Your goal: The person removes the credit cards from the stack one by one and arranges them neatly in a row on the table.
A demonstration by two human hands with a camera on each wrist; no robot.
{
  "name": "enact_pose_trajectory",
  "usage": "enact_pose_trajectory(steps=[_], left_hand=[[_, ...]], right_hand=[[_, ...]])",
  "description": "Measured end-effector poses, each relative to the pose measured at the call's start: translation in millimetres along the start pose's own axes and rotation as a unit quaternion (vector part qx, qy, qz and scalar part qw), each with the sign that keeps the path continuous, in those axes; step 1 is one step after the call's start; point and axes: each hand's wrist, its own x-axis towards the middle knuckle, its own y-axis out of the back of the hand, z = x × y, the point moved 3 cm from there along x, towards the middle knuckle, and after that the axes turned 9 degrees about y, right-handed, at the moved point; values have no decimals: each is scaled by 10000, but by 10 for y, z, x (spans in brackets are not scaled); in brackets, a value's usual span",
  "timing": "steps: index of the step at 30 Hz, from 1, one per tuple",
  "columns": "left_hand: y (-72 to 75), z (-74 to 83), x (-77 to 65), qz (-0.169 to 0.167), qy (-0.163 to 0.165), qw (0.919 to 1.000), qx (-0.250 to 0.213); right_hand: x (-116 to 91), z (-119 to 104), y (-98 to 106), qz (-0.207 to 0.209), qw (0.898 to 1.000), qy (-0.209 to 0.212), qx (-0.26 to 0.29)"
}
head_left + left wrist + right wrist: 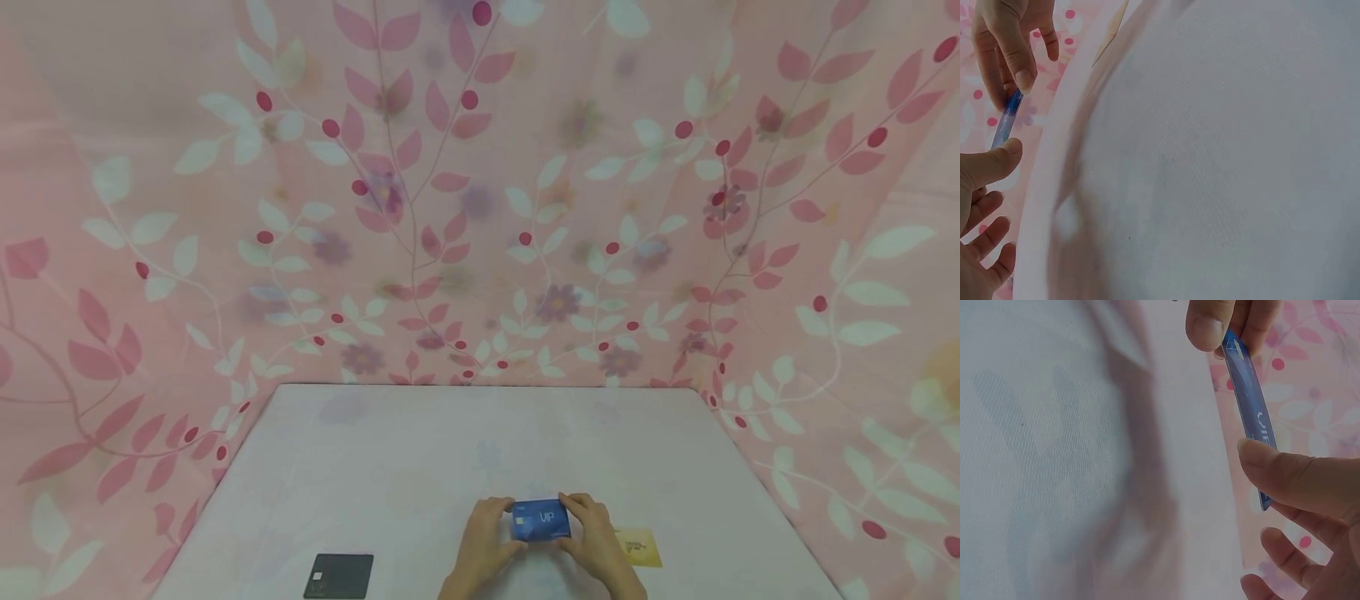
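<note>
A blue card [542, 521] marked "VIP", with a small chip on its left side, is held up between both hands above the white table. My left hand [486, 546] pinches its left edge between thumb and fingers. On the opposite edge, my right hand [594, 542] grips it the same way. The right wrist view shows the card [1249, 400] nearly edge-on, the right thumb [1297, 478] pressed on its face. In the left wrist view only a thin blue strip of the card [1007, 119] shows between the two hands.
On the white table [450, 442], a black card [339, 577] with a chip lies at the front left. A yellow card [640, 547] lies to the right, partly covered by the right hand. Pink floral cloth [480, 275] hangs around the table's back and sides.
</note>
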Motion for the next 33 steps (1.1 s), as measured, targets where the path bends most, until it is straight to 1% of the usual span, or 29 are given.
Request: enact_pose_trajectory(steps=[4, 9, 11, 16, 18, 24, 27, 31, 33], left_hand=[[-41, -10, 10, -92, 90, 9999, -46], [-81, -9, 24, -97, 59, 9999, -9], [-101, -8, 33, -110, 28, 9999, 43], [-156, -8, 48, -240, 63, 9996, 146], [-176, -5, 49, -254, 71, 9995, 144], [-253, -6, 68, -253, 153, 9995, 70], [-284, -8, 81, -264, 140, 9995, 107], [-313, -9, 86, -325, 179, 9993, 109], [-325, -4, 85, -365, 202, 9991, 88]], right_hand=[[-6, 29, -1, 44, 9999, 47, -117], [-19, 62, -6, 68, 9998, 57, -194], [-21, 82, -4, 36, 9998, -17, -194], [-28, 129, 0, -92, 9990, -424, -122], [-38, 141, -3, -112, 9985, -522, -103], [-69, 187, -16, -151, 9975, -669, -191], [-69, 206, -18, -161, 9970, -744, -146], [-72, 239, -18, -191, 9961, -852, -85], [-77, 265, -20, -204, 9962, -835, -104]])
